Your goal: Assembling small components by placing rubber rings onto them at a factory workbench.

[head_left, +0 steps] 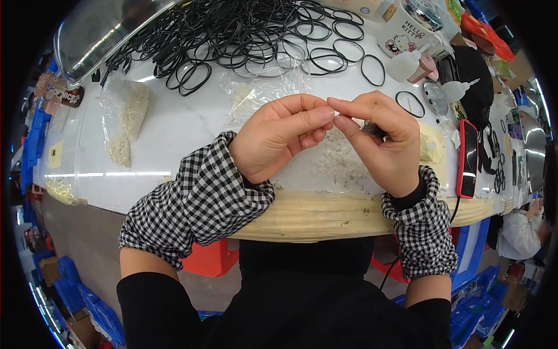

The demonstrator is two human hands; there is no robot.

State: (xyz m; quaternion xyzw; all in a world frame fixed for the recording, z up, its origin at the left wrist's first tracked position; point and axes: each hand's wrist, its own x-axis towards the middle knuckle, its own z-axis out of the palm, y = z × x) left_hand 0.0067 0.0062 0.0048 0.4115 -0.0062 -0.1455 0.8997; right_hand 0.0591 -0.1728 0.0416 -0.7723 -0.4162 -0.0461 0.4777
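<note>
Over the near part of the table, my left hand [280,135] and my right hand [388,136] meet with their fingertips pinched together. Whatever sits between the fingertips is too small to make out. A dark object [374,129] shows inside the curled fingers of my right hand; its kind is hidden. Small whitish pieces [342,160] lie scattered on the table below my hands. Just beyond my left hand is a clear plastic bag [243,96] with pale bits in it. Black-and-white checked sleeve covers wrap both my forearms.
A large tangle of black rings [218,41] covers the table's far side. A clear bag of pale pieces [129,119] lies at left, near a clear plastic lid [99,43]. On the right are a squeeze bottle [405,65] and a red-framed phone [467,160]. Wood [314,218] edges the front.
</note>
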